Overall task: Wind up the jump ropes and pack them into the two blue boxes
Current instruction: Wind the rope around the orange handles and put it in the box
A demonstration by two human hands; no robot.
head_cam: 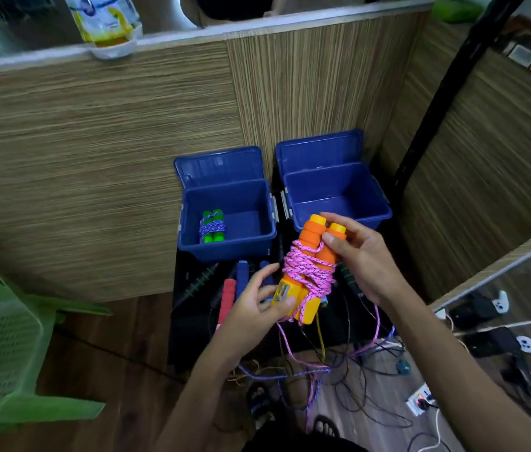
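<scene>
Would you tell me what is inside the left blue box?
The left blue box holds one wound green-handled rope. Its near wall hides part of the floor.

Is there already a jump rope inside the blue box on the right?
No, the right blue box shows only its bare floor, while the green-handled jump rope lies in the left blue box.

The hands [257, 301] are covering part of the rope heap [234, 288]; the green chair [3, 337] is running off the left edge, the bottle [104, 17] off the top
</scene>
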